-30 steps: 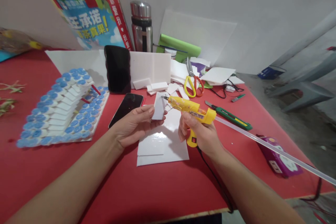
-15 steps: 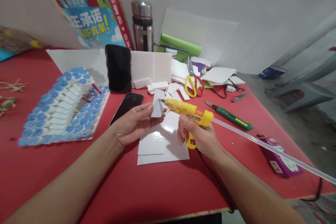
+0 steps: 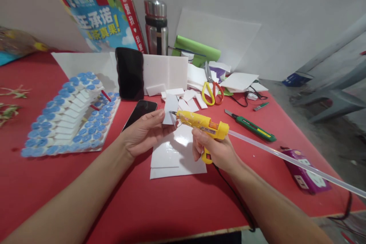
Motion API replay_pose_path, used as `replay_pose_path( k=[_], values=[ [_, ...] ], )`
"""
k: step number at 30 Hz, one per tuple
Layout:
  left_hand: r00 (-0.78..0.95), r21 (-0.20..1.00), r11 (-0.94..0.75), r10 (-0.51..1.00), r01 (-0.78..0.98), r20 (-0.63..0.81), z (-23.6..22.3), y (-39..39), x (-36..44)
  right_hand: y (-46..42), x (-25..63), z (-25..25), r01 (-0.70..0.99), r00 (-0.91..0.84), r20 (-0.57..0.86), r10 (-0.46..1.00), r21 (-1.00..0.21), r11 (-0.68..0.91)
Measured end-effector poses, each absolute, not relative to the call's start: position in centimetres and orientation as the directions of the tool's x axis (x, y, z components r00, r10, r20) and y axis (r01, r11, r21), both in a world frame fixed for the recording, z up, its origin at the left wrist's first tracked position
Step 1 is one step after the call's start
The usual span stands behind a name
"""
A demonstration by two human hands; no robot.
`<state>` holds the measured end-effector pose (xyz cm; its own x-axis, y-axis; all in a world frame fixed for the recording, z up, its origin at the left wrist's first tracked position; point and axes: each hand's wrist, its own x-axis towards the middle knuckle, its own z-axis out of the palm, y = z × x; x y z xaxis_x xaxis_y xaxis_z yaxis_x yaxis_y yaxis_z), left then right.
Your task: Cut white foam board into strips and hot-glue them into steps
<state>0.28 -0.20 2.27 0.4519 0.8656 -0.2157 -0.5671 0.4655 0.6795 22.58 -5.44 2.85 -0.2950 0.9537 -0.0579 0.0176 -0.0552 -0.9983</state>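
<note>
My left hand (image 3: 145, 133) pinches a small white foam piece (image 3: 170, 108) upright above the red table (image 3: 85, 198). My right hand (image 3: 214, 151) grips a yellow hot glue gun (image 3: 201, 122), whose metal nozzle touches the foam piece's lower edge. A long clear glue stick (image 3: 286, 158) juts out of the gun's back to the right. White sheets (image 3: 177, 152) lie flat under both hands.
A black phone (image 3: 140, 109) lies left of the foam piece. A blue-and-white stepped model (image 3: 70, 116) sits at left. Behind are white foam offcuts (image 3: 188, 101), yellow-handled scissors (image 3: 210, 87), a green utility knife (image 3: 251, 126), a steel flask (image 3: 156, 26), a purple box (image 3: 307, 173) at right.
The glue gun's nozzle has slid leftward along the foam piece. The left hand has tilted the piece slightly and kept its hold.
</note>
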Motion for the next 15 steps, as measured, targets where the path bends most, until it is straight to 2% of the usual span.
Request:
replay_pose_path(
  k=[15],
  values=[
    [0.413,0.68,0.436,0.886,-0.59,-0.21,2.58,-0.07,0.22,-5.52,22.42,3.22,0.049,-0.348,-0.083,0.934,-0.996,-0.07]
  ],
)
